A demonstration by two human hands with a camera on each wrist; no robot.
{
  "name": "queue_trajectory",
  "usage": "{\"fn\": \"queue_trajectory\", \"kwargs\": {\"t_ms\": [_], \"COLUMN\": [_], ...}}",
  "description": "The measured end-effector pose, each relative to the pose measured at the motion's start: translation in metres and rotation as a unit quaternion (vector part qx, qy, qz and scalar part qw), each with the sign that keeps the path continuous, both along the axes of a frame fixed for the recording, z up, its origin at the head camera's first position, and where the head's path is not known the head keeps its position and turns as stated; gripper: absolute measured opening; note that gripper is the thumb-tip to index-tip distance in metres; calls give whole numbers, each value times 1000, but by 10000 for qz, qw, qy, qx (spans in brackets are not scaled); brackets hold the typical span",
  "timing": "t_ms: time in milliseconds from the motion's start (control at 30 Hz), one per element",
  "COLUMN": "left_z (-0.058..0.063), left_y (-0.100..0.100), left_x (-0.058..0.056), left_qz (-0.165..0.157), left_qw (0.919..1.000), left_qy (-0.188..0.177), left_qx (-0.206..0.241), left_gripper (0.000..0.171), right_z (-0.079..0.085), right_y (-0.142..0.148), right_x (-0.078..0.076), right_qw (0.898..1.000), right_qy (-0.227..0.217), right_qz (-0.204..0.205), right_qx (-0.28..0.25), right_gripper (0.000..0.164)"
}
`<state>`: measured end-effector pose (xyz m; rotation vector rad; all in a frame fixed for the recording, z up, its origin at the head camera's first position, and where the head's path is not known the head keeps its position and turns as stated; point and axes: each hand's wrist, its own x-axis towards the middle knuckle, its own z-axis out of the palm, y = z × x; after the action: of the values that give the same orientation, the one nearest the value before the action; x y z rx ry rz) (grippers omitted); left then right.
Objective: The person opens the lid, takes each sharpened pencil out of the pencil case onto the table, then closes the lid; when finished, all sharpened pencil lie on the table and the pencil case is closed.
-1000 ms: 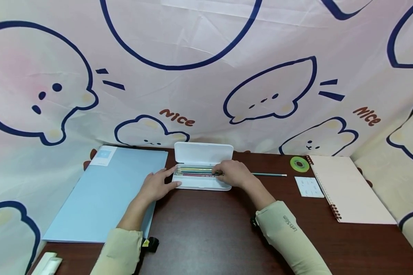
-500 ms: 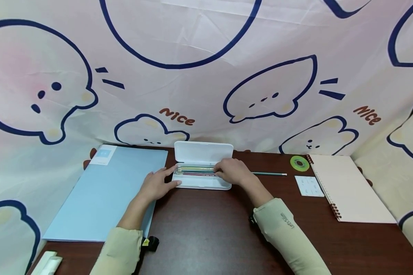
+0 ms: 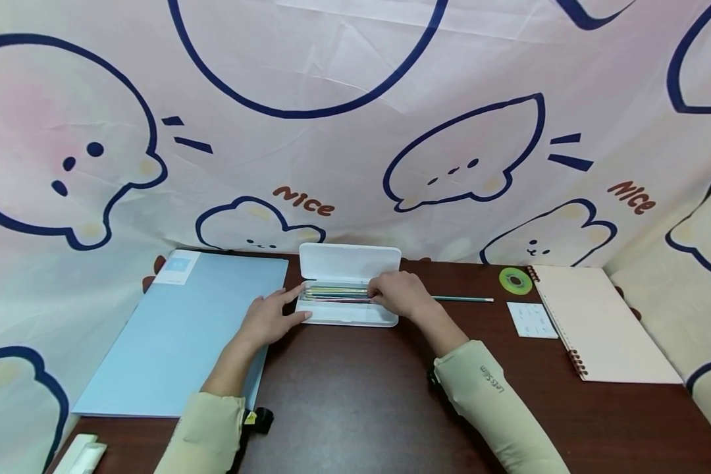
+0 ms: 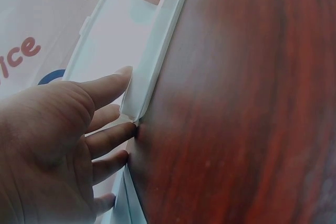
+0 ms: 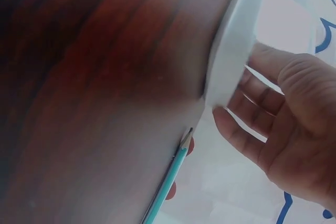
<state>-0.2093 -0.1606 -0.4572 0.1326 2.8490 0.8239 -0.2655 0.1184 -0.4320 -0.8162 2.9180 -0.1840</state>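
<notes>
A white pencil case point(image 3: 349, 316) lies with its lid raised near the back of the table. Several pencils point(image 3: 336, 291) lie lengthwise inside it. At the case's left end, my left hand point(image 3: 270, 320) touches the corners with thumb and index finger outstretched. In the left wrist view the thumb reaches over the rim, the other fingers fairly straight beside the end. My right hand point(image 3: 398, 293) reaches into the case's right half, over the pencils. Its fingertips are hidden behind the wall in the right wrist view, so I cannot tell whether they pinch a pencil.
A teal pencil point(image 3: 463, 299) lies on the table right of the case, its sharpened tip towards it. Left is a large blue folder point(image 3: 195, 329). Right are a green tape roll point(image 3: 515, 281), a small white card point(image 3: 532, 320) and a spiral notebook point(image 3: 604, 329). A patterned cloth hangs behind.
My right hand has shifted slightly, its thumb and fingers closer together over the pencils than a second ago. The left hand stays at the case's left end.
</notes>
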Motion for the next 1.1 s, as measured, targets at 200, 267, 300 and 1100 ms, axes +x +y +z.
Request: {"fn": "queue_trajectory", "kwargs": {"t_ms": [200, 267, 300, 1100], "left_z": [1, 1, 1, 0], "left_y": [0, 0, 0, 0], "left_x": [0, 0, 0, 0], "left_qz": [25, 27, 26, 29], "left_qw": [10000, 10000, 10000, 10000], "left_qy": [-19, -13, -7, -12], "left_qx": [-16, -11, -6, 32], "left_gripper": [69, 69, 69, 69], "right_z": [-4, -3, -3, 26], "right_y": [0, 1, 1, 46], "right_x": [-1, -1, -1, 5], "right_qw": [9993, 9994, 9995, 9929], "right_qy": [301, 276, 263, 157], "right_qz": [142, 132, 127, -199], "right_qx": [145, 155, 152, -1165], "right_gripper": [7, 7, 8, 14]}}
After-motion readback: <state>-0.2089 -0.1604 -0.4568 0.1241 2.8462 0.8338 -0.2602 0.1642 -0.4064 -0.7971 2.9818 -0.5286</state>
